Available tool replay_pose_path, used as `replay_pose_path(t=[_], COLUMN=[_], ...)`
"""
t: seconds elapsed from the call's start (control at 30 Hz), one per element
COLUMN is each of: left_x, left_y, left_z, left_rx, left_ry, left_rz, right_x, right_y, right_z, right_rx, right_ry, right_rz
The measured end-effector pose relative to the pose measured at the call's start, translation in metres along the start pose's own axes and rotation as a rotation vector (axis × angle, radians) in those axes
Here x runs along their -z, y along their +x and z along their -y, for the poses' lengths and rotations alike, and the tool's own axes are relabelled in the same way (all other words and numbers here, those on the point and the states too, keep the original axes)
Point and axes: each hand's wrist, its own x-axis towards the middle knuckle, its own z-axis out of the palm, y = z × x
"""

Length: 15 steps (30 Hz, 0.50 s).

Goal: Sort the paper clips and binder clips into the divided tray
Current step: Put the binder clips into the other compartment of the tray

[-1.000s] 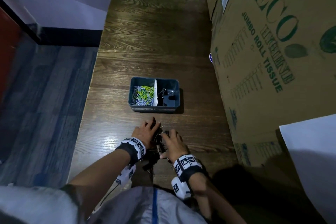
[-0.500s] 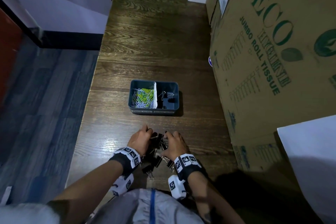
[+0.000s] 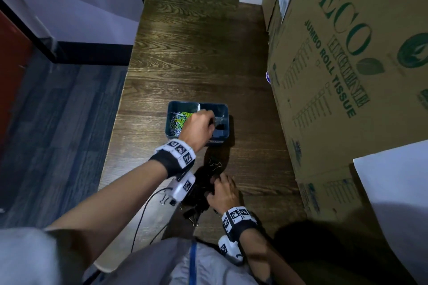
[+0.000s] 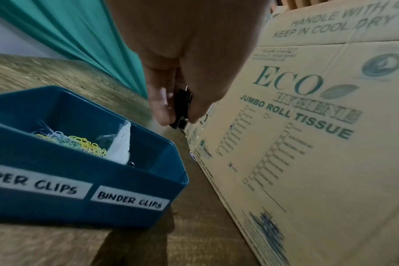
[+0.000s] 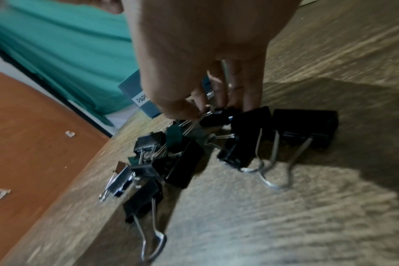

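A blue divided tray [image 3: 180, 103] [image 4: 137, 180] stands mid-table, labelled for paper clips on the left and binder clips on the right. Coloured paper clips [image 3: 179, 120] [image 4: 80, 144] fill its left compartment, and a few binder clips [image 3: 218, 119] lie in the right one. My left hand [image 3: 209, 120] [image 4: 178, 120] hovers over the tray's right side and pinches a black binder clip [image 4: 181, 108]. Nearer me lies a pile of black binder clips [image 3: 203, 192] [image 5: 246, 136]. My right hand [image 3: 215, 188] [image 5: 207, 109] rests on the pile, thumb and fingers pinching one clip's wire handle.
A big cardboard box [image 3: 335, 76] walls off the table's right side, close to the tray. The table's left edge [image 3: 115, 134] drops to the floor. A loose binder clip [image 3: 164, 200] and a black cable [image 3: 143, 210] lie near my left forearm.
My left hand has left the pile and moved forward over the tray, carrying a binder clip. My right hand has stayed at the pile.
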Motion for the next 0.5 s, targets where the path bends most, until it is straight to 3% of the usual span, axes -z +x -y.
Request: replay_pose_path(t=[0.13, 0.27, 0.33, 0.5], left_x=[-0.004, -0.019, -0.026, -0.035], left_y=[0.010, -0.032, -0.062, -0.133], left_z=[0.003, 0.021, 0.040, 0.098], left_rx=[0.027, -0.092, -0.097, 0.138], left_ry=[0.042, 0.114, 0.165, 0.355], left_rz=[0.031, 0.119, 0.223, 0.628], right_x=[-0.005, 0.001, 0.005, 0.007], right_y=[-0.001, 0.002, 0.005, 0.013], right_z=[-0.001, -0.002, -0.004, -0.004], right_rx=[0.039, 0.065, 0.067, -0.017], right_ry=[0.000, 0.064, 0.106, 0.171], right_rz=[0.001, -0.031, -0.002, 0.051])
